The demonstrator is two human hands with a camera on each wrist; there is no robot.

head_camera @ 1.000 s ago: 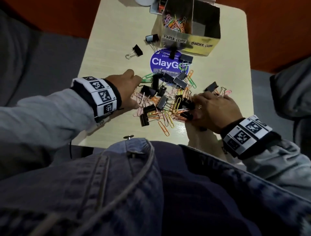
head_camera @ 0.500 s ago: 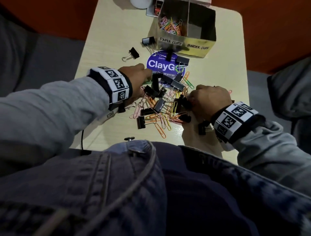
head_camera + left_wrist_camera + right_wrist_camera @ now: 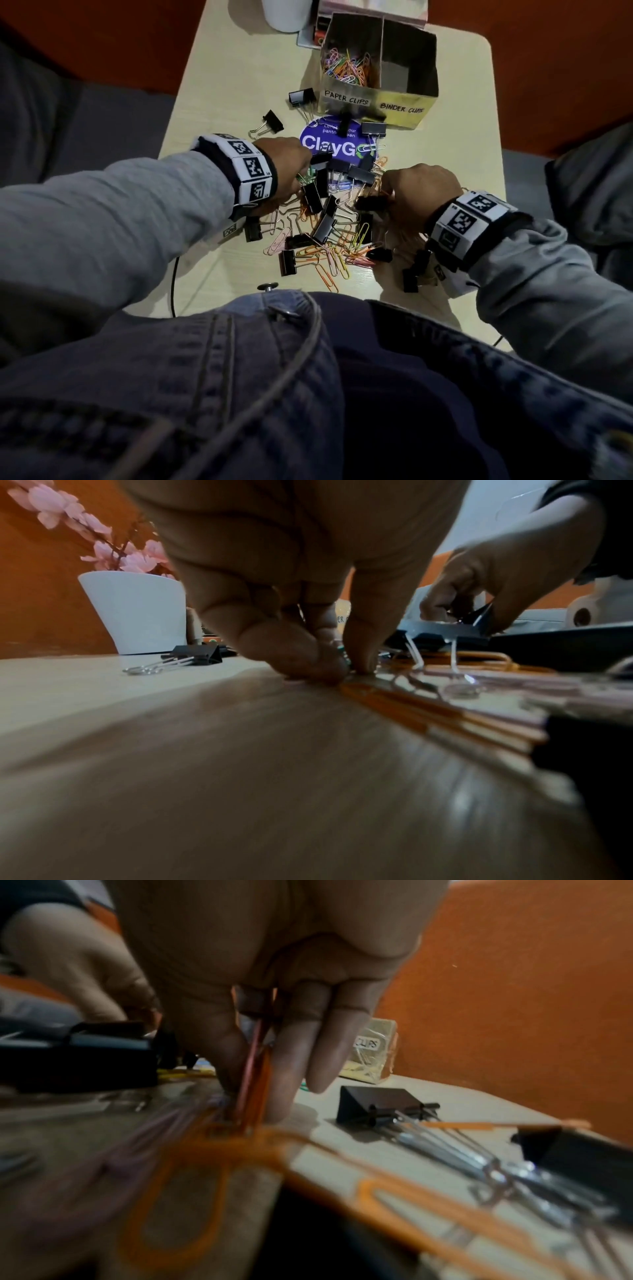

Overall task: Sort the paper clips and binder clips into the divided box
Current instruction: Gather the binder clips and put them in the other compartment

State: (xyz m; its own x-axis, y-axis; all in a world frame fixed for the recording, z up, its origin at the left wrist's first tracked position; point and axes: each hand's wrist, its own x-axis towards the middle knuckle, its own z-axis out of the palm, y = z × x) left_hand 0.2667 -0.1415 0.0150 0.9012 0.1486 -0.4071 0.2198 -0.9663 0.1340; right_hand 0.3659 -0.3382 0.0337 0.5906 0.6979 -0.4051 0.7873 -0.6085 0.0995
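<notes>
**Both hands down in the clip heap**

Mixed pile of paper clips (image 3: 329, 251) and black binder clips (image 3: 323, 228) lies mid-surface (image 3: 219, 92), spilling over a blue ClayGo sticker (image 3: 327, 145). Divided box (image 3: 404, 109) stands beyond it: left cell, labelled PAPER CLIPS, holds coloured clips; the BINDER CLIPS cell shows bare floor. Stray binder clip (image 3: 197, 656) sits left of the heap, near a white pot (image 3: 137, 612) of pink flowers.

My left hand (image 3: 286, 168) pinches thumb to fingertip at the pile's left edge; what it grips is hidden. My right hand (image 3: 419, 190) pinches orange paper clips (image 3: 255, 1074) upright, fingertips on the surface.
</notes>
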